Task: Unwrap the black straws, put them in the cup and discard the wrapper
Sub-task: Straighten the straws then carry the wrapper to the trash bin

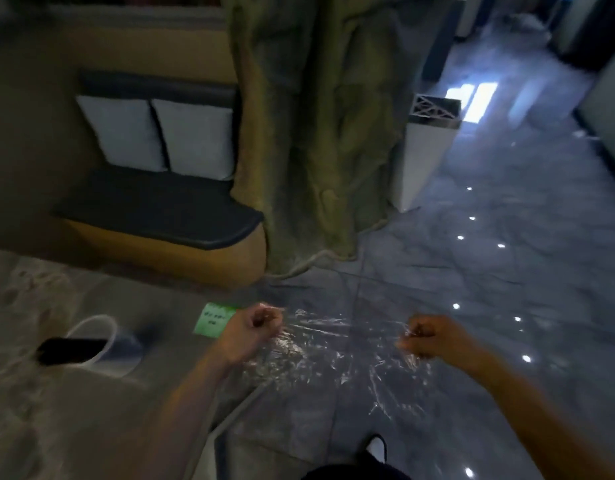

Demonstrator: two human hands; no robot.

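Holding the emptied wrapper (333, 344) stretched between both hands, with the straws (70, 349) already in the cup (102, 344) on the bench (57, 410).

The left hand (250, 332) and right hand (427, 336) each clench an edge of the clear, crinkled, glinting film above the floor. Discarding appears to remain; this calls for bunching the film and carrying it to a bin (423, 150).

The scene is dim and soft with motion blur, the left side murky and the edges bent by the wide lens. Cool daylight enters at upper right, mirrored on the glossy floor (472, 271) with small ceiling-light dots, and glints off the clear wrapper (333, 344).
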